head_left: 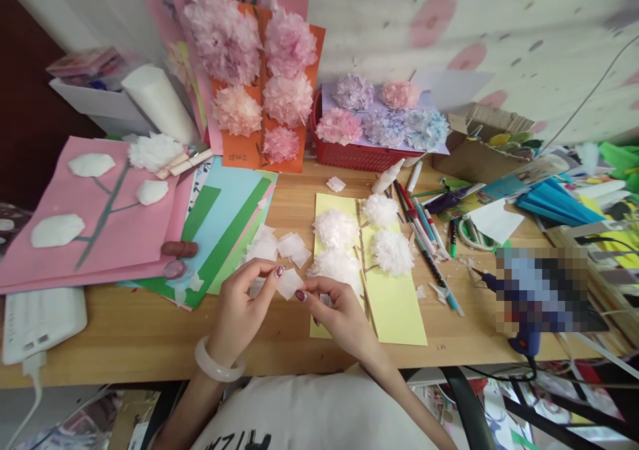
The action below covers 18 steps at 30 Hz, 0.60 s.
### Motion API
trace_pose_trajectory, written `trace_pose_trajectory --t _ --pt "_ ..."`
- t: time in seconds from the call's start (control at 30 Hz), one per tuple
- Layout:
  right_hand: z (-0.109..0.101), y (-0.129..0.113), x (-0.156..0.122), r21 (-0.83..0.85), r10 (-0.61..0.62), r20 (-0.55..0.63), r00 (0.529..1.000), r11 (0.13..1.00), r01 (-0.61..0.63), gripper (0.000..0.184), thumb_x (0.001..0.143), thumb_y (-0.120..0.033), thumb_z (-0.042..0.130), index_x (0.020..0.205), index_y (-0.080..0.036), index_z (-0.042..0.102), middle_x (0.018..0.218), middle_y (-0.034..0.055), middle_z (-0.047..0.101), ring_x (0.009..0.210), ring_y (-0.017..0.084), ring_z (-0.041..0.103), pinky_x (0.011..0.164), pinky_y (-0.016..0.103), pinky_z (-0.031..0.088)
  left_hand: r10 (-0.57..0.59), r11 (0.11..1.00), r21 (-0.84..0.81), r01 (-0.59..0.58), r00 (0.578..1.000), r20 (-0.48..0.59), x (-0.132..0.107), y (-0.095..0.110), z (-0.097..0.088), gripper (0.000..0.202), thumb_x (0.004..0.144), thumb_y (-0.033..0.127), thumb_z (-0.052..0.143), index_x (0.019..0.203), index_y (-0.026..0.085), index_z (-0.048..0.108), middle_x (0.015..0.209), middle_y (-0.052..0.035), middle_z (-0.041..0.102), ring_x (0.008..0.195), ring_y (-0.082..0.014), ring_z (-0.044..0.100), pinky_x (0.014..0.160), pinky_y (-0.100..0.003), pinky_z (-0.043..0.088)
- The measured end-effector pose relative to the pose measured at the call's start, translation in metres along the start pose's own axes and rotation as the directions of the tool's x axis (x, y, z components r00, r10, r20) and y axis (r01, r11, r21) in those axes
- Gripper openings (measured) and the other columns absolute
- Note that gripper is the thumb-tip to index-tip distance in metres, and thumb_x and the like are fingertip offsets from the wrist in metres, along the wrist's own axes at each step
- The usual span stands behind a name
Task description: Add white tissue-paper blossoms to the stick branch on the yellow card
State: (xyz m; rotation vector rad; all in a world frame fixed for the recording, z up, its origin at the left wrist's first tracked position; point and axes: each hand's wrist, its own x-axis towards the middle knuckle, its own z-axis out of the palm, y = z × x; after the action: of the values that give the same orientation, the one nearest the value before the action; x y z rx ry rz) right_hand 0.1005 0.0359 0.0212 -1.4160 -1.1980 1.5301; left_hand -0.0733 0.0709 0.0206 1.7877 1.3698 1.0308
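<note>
A small white tissue square is pinched between my left hand and my right hand, low over the wooden desk. My left wrist wears a pale bangle. Just beyond my fingers lie several loose white tissue squares. To the right sits a yellow card bearing several fluffy white tissue flowers along a drawn stem.
A pink card with flat white flowers and green and blue paper lie at the left. Finished flower cards lean on the wall beside a red basket. Pens and a glue gun are at the right. A white power strip is front left.
</note>
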Motion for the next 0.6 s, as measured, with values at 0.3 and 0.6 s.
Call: trace_pose_trajectory --t 0.3,0.6 --pt "0.001 -0.001 0.002 -0.1 0.107 0.054 0.993 0.99 -0.101 0.017 0.084 -0.031 0.058 0.081 -0.015 0.065 0.058 -0.0048 0.046 0.052 0.009 0.042 0.051 0.022 0.033 -0.153 0.988 -0.003 0.153 0.983 -0.101 0.005 -0.018 -0.012 0.024 0.087 0.04 0.056 0.082 0.018 0.065 0.075 -0.0025 0.067 0.064 -0.0149 0.06 0.059 -0.024 0.047" --pt "0.009 -0.016 0.012 -0.392 0.086 0.084 0.993 0.919 -0.047 0.015 0.084 -0.021 0.053 0.089 -0.017 0.067 0.062 -0.0032 0.053 0.055 0.01 0.046 0.053 0.023 0.034 -0.173 0.926 0.312 0.213 0.973 -0.151 0.007 -0.031 -0.022 0.025 0.084 0.038 0.054 0.081 0.019 0.071 0.072 -0.0018 0.068 0.051 -0.0132 0.053 0.057 -0.028 0.043"
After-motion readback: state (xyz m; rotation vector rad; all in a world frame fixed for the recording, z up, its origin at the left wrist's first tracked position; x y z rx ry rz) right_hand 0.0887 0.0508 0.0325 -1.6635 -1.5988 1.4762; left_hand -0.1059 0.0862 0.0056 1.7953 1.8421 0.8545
